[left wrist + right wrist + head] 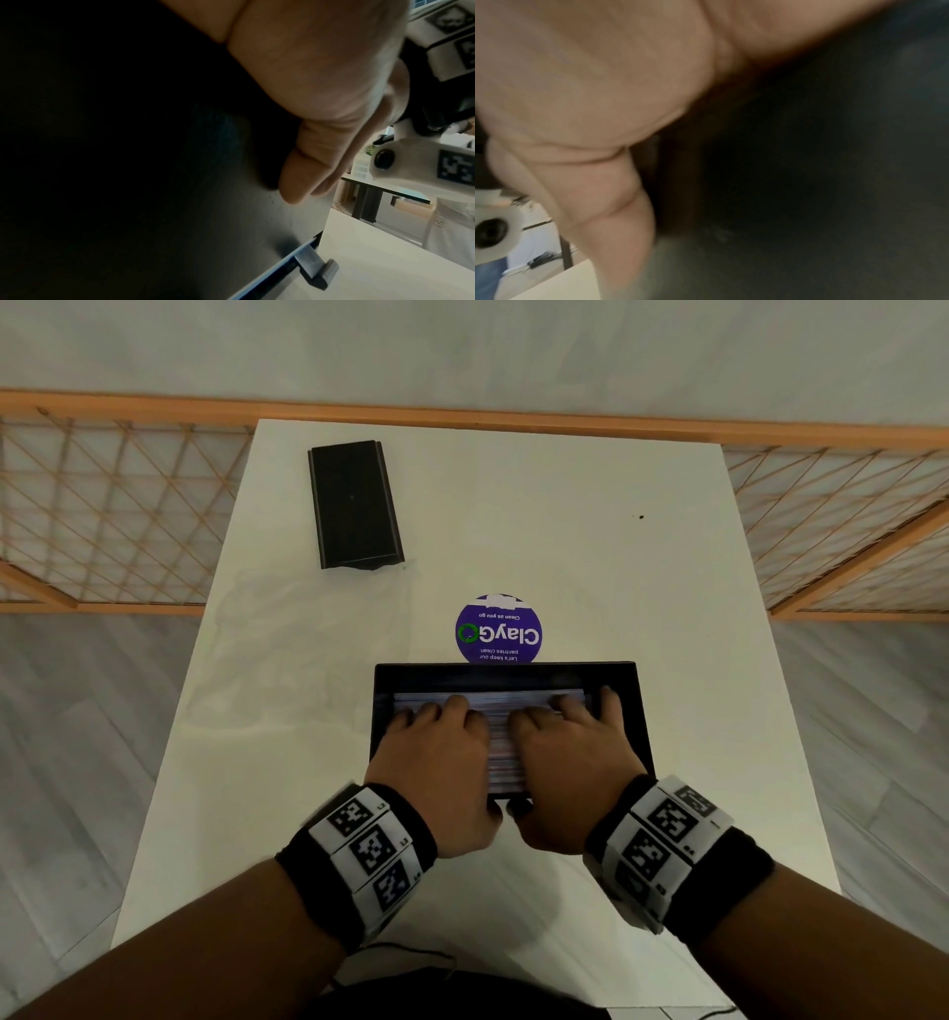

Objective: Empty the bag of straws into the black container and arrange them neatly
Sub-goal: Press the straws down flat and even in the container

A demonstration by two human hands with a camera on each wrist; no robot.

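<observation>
Left wrist view: the left hand (pixel 316 81) fills the upper centre, its thumb (pixel 306 176) lying flat against the dark outer wall of the black container (pixel 180 182), which occupies the left and centre of the frame. At the container's lower edge a small grey tab (pixel 318 268) projects onto the white table (pixel 385 263). At right a white wrist-worn camera (pixel 411 160) with a dark lens and a black-and-white marker is visible; the fingers of the left hand are out of sight.

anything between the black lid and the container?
Head view: the empty clear bag lies on the white table between black lid and black container.
</observation>
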